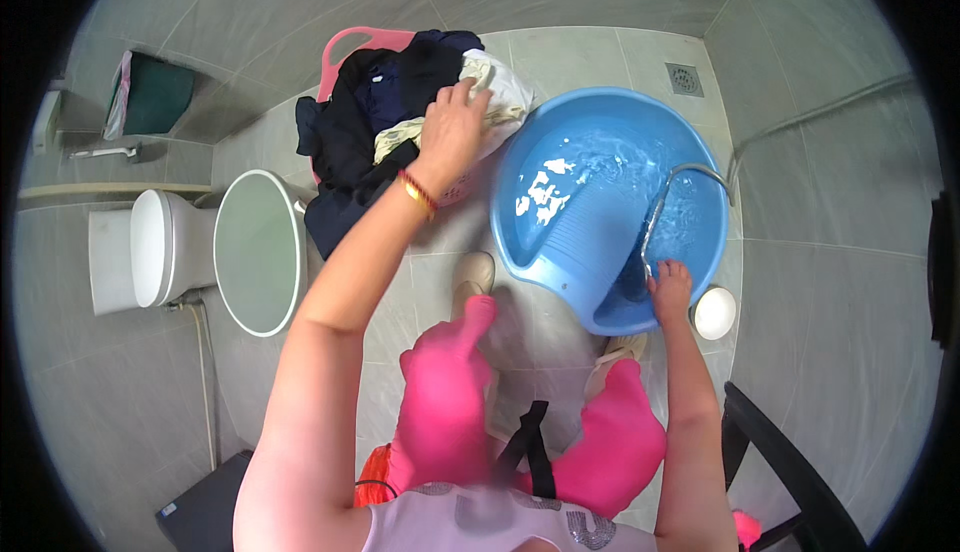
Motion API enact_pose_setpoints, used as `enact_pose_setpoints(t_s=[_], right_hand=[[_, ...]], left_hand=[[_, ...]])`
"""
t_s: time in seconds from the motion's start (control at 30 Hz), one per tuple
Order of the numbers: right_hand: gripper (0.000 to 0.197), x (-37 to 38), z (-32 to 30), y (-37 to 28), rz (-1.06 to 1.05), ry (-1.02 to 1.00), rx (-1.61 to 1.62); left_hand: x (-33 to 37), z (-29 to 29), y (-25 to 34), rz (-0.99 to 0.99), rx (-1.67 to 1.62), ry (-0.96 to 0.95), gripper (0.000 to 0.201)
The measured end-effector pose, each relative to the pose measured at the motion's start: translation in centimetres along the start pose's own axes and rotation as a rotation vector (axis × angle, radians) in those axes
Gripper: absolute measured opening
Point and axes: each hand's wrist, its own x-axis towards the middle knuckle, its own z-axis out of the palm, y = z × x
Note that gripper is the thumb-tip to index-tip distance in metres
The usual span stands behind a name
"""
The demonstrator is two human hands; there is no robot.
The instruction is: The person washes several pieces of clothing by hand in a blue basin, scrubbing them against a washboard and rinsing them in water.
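Observation:
My left hand (455,127) reaches over a heap of laundry, its fingers apart above a pale yellow cloth (400,139) and a white garment (508,87). Dark navy clothes (365,142) make up most of the heap, which fills a pink basket (340,50). At the near right rim of a blue washing basin (512,252), my right hand (672,292) is closed around the lower end of a metal shower hose (655,217). Water stands in the basin, with a ribbed washboard (590,227) sloping into it. The hose's tip is partly hidden by my fingers.
A white round bowl (714,313) sits against the basin's right side. To the left are a pale green tub (255,252) and a white toilet (165,249). A black chair (780,452) stands near right, and a floor drain (684,80) lies beyond the basin.

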Motion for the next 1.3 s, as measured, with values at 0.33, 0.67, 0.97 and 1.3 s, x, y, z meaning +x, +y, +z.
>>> enact_pose_setpoints(t_s=[0.33, 0.67, 0.97, 1.3], right_hand=[[0.042, -0.7, -0.7, 0.7, -0.069, 0.074, 0.095], [0.038, -0.7, -0.4, 0.7, 0.055, 0.200, 0.174], [0.037, -1.2, -0.2, 1.2, 0.019, 0.245, 0.196], [0.033, 0.0, -0.9, 0.7, -0.026, 0.236, 0.219]], left_hand=[[8.6, -4.5, 4.0, -0.213, -0.580, 0.318, 0.021], [10.6, 10.8, 14.4, -0.208, -1.011, 0.260, 0.018], [1.7, 19.5, 13.1, 0.167, -0.304, -0.010, 0.036], [-7.4, 30.4, 7.1, 0.018, -0.033, -0.746, 0.031]])
